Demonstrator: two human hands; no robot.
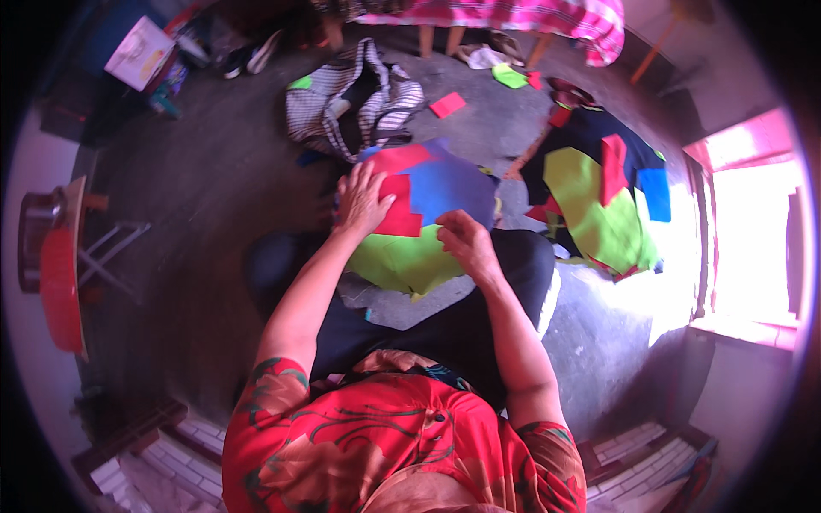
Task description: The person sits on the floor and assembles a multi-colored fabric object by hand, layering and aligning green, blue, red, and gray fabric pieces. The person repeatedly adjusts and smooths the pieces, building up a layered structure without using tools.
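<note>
Across my lap lies a stack of cloth pieces. A blue piece (455,184) spreads over its top and a lime-green one (402,261) shows along the near side. On the left part of the blue sits a red piece (400,221), roughly square. My left hand (363,203) presses on the red cloth, fingers stretched and apart. At the near right edge of the blue cloth, my right hand (469,244) has its fingers curled together. Whatever may be between those fingertips is too small to see.
A striped bag (321,115) lies on the floor ahead, with a red scrap (447,105) beside it. To the right is a heap of dark, lime and red cloth (581,201). A red basin (60,291) stands at the far left, near a folding metal stand (111,252).
</note>
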